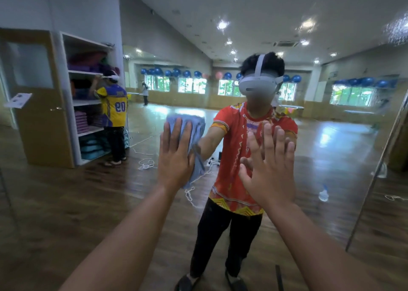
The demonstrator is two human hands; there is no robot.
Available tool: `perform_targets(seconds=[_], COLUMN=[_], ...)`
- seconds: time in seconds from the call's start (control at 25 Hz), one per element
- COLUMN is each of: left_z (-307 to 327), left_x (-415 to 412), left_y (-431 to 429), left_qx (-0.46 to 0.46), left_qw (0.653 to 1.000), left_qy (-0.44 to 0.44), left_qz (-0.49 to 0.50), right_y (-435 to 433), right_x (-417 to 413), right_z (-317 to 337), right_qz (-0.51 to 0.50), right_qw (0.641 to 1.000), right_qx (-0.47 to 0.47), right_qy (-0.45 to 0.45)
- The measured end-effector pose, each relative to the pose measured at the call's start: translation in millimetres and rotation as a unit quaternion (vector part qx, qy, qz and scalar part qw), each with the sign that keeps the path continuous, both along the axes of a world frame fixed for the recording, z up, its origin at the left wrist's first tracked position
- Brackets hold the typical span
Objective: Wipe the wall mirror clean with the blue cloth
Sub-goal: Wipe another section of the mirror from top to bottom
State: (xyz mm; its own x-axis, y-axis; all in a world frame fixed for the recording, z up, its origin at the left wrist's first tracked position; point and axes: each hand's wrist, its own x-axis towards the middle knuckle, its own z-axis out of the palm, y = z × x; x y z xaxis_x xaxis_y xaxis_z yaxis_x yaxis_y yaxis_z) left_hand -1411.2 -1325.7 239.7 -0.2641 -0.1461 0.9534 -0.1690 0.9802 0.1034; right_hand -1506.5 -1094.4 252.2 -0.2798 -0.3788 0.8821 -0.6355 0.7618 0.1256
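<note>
Wiping in hand: left hand (174, 158) flat, pressing blue cloth (196, 127) on wall mirror (331, 158); right hand (271, 171) splayed, empty. Next: sweep, even pressure.

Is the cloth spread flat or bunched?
Bunched: the cloth shows folds above the left hand pressing it to the mirror, a corner hanging loose.

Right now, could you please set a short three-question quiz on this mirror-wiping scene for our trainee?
1. True or false: the right hand holds the blue cloth.
2. On the left hand, the fingers are: A curled in a fist; B straight, flat on the cloth; C pinching a corner.
3. Fill in: the cloth is pressed against the wall ____.
Key: 1 false; 2 B; 3 mirror.
</note>
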Motion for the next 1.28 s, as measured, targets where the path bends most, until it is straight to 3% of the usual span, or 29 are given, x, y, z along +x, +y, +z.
perform_targets(seconds=[0.16,0.28,0.4,0.56,0.72,0.84,0.96,1.08,1.16,1.28], left_z=[-79.1,-84.6,-42.9,70.6,147.4,107.9,25.8,-53.9,-72.7,-45.9], left_x=[21.7,40.4,56.5,55.3,21.7,4.7,8.7,31.7,55.2,76.2], left_y=[-38.9,-71.6,-106.0,-122.9,-81.0,-59.2,-65.0,-100.3,-134.6,-163.3], left_qx=[-0.068,-0.145,-0.108,-0.009,-0.075,-0.171,-0.177,-0.198,-0.198,-0.148], left_qw=[0.995,0.983,0.99,1.0,0.996,0.984,0.981,0.979,0.979,0.988], left_qy=[-0.07,-0.113,-0.09,-0.001,0.041,0.023,0.023,-0.018,-0.046,-0.041], left_qz=[0.009,0.012,0.014,-0.012,-0.021,-0.043,-0.074,-0.037,-0.002,0.021], right_y=[-36.4,-70.0,-105.1,-131.0,-135.9,-137.3,-136.2,-135.7,-137.0,-137.4], right_x=[19.9,30.7,39.8,37.2,29.4,25.8,23.0,22.6,23.9,24.0], right_z=[6.1,12.3,17.8,16.5,10.6,9.8,8.6,8.6,8.9,8.6], right_qz=[-0.002,-0.002,0.004,-0.009,-0.005,-0.016,-0.009,-0.01,-0.014,-0.017], right_qw=[1.0,0.999,0.999,0.999,0.997,0.997,0.997,0.997,0.997,0.996], right_qx=[0.021,0.021,0.005,-0.035,-0.052,-0.05,-0.041,-0.04,-0.043,-0.047], right_qy=[0.012,0.027,0.034,0.027,0.049,0.064,0.066,0.062,0.062,0.07])
